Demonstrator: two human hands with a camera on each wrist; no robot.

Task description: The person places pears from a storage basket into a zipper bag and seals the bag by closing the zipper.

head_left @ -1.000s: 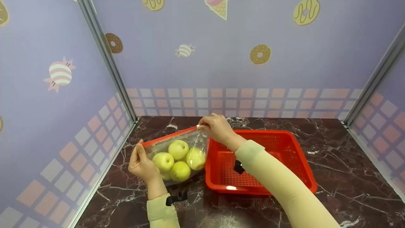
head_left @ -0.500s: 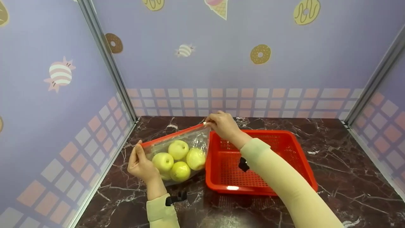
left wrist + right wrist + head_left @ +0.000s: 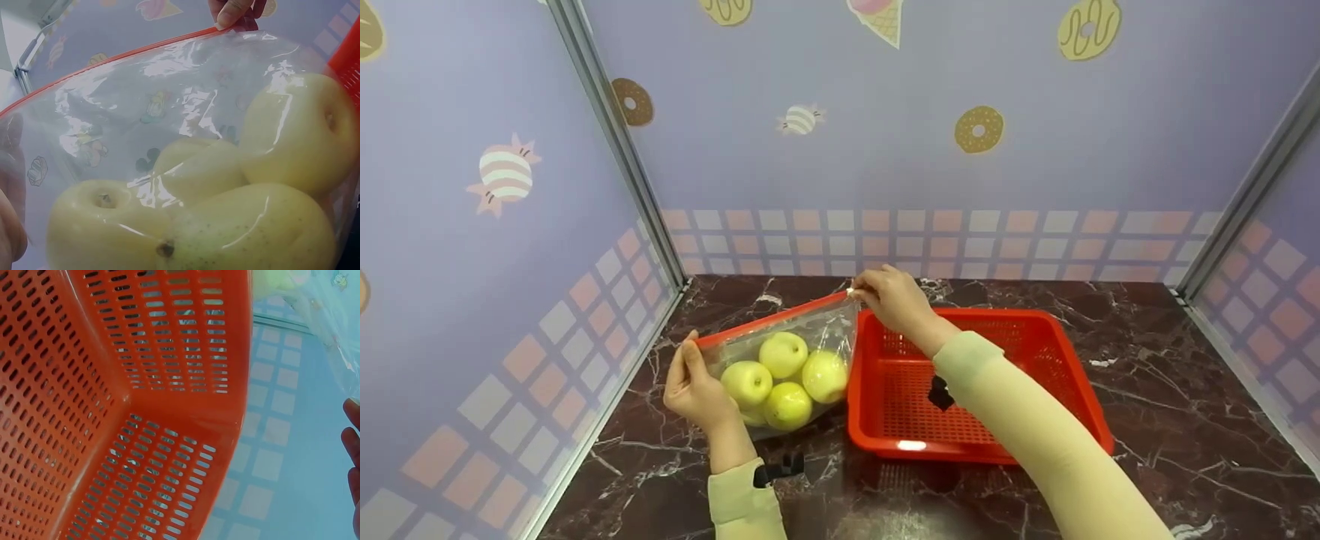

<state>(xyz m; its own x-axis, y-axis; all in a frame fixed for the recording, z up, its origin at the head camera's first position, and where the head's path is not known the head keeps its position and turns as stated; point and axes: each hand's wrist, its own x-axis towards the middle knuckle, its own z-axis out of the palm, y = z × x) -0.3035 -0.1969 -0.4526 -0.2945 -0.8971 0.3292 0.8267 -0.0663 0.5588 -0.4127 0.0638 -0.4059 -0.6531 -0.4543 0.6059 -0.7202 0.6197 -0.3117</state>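
Note:
A clear zip bag [image 3: 810, 322] with a red zip strip [image 3: 769, 321] holds several yellow-green apples [image 3: 784, 354], which show large through the plastic in the left wrist view. My left hand [image 3: 697, 386] pinches the strip's left end between thumb and fingers. At the strip's higher right end, my right hand [image 3: 894, 304] pinches a small white slider [image 3: 851, 292]. The strip is stretched and slants up to the right. Fingertips of the right hand [image 3: 353, 455] show at the edge of the right wrist view, beside the plastic.
A red perforated plastic basket [image 3: 877, 442] stands right beside the bag, under my right forearm. Both are on a dark marbled tabletop [image 3: 660, 495]. Patterned lilac panels [image 3: 885, 165] close off the back and sides.
My right hand has moved right and slightly up with the slider, to the strip's right end. My left hand has stayed almost in place, and the apples have barely shifted.

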